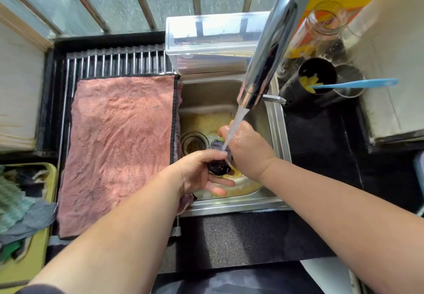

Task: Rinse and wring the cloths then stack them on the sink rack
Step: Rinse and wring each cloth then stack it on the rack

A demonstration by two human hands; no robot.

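Over the sink a bunched dark cloth is pinched by the left hand and gripped by the right hand. The sink rack is found to the left, nearer the left hand.

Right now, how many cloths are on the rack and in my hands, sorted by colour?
Pink cloth, spread on the sink rack: 1
Dark cloth, gripped by the left hand and right hand: 1
Total: 2
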